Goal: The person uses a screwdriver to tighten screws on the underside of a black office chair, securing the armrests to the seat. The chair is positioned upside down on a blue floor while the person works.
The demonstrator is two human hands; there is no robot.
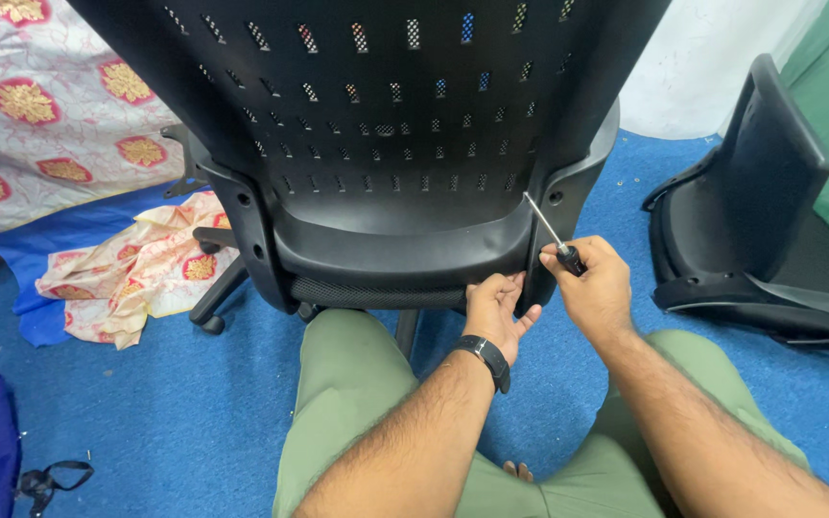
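Two bare hands work at the lower back of a black office chair (386, 144) that stands on a blue carpet floor (175, 412), its perforated backrest filling the top of the view. The right hand (595, 288) has its fingers closed around the dark handle of a slim screwdriver (551, 233), whose thin metal shaft slants up and to the left, its tip at the inner edge of the chair's right-side frame bracket (566, 197), just below a small round hole in that bracket. The left hand (493, 305), with a black band on its wrist (486, 357), has its fingers curled and pressed against the underside edge of the backrest's lower lip, just beside the bracket; it grips the chair's edge rather than any loose thing. Both hands are close together, nearly touching. Below them lie the person's knees in olive-green trousers (357, 403), either side of the chair's central post. To the right, well apart, a second black chair part (760, 211) lies tipped on the carpet. To the left, a patterned cream and red cloth (136, 273) lies crumpled by the chair's wheeled base (213, 307), and a larger floral fabric (40, 115) covers something behind it. A small black strap (50, 477) lies at the lower left.
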